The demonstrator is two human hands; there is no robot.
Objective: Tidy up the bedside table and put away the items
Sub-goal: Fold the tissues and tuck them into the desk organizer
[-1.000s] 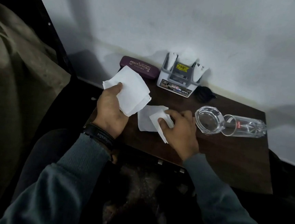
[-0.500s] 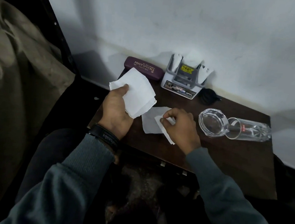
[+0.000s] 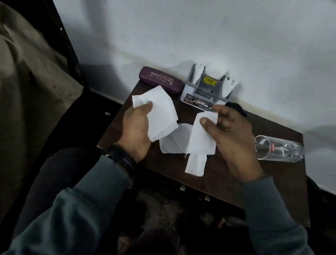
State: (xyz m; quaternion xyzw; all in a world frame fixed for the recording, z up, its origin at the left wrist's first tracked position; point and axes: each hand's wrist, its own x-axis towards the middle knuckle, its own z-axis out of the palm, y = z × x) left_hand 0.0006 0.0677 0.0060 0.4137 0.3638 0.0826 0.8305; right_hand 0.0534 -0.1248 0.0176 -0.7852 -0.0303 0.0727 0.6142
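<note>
In the head view, the left hand (image 3: 136,128) was front-left of the grey plastic organiser (image 3: 207,88), its grip pinching folded white paper tissues (image 3: 160,114). Straight in front of the organiser, the right hand's (image 3: 233,137) grip pinched a long white tissue (image 3: 200,142) over the dark wooden tabletop (image 3: 229,183). A maroon oblong spectacle case (image 3: 160,80) sat just left of the organiser. A clear drinking glass (image 3: 279,149) lay on its side, front-right.
</note>
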